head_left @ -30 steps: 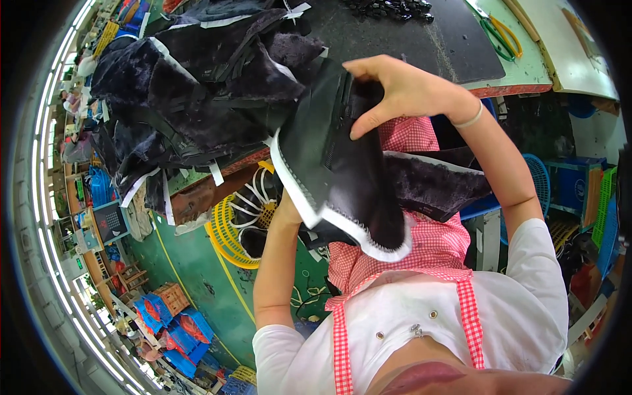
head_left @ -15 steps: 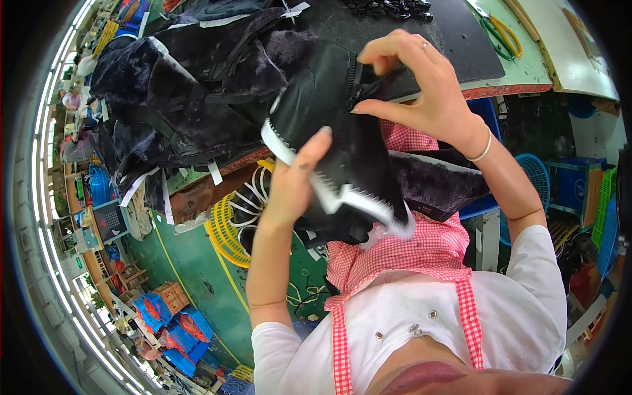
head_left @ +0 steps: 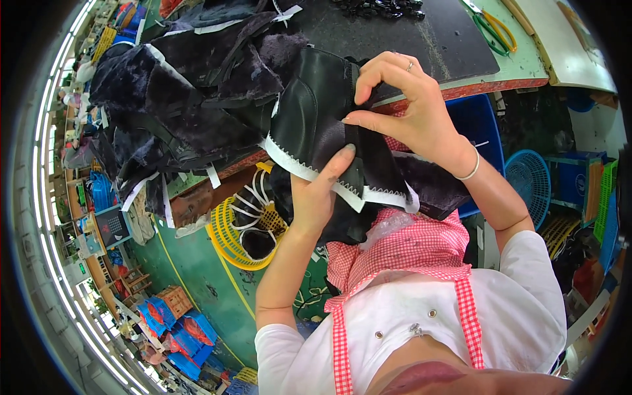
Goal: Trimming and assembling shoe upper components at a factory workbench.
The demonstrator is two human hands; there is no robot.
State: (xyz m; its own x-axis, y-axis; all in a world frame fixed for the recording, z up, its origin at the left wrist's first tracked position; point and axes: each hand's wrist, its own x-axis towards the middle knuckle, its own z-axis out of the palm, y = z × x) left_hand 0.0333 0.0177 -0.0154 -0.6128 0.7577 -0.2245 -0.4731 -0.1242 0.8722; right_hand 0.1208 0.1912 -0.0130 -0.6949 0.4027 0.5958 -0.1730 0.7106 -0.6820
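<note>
Holding a black leather boot piece [head_left: 309, 105] up in front of the body, beside the near edge of the desk [head_left: 510, 66] and over the red-and-white checked apron [head_left: 424, 243]. Clasping its lower part in the left grip [head_left: 313, 197], closed around the white zigzag-stitched edging [head_left: 286, 157], with the thumb on the black outer face and the other fingers mostly out of sight beneath. Reaching to the upper right side of the same piece with the right grip [head_left: 411, 105], close to the zip [head_left: 350, 79]. Bent there into a narrow pinch, with the thumb tip at the leather and the forefinger curled just above. Too dark between those two tips to tell a full pinch from a small gap. Lying, then, between both grips: below the right one, mostly above the left. To the left on the desk, a heap of dark furry pieces [head_left: 178, 99]; at the far right, scissors [head_left: 495, 33] with green and yellow handles. Below the desk, a yellow basket [head_left: 217, 227] near the left forearm and a blue bin [head_left: 487, 125] behind the right wrist.
</note>
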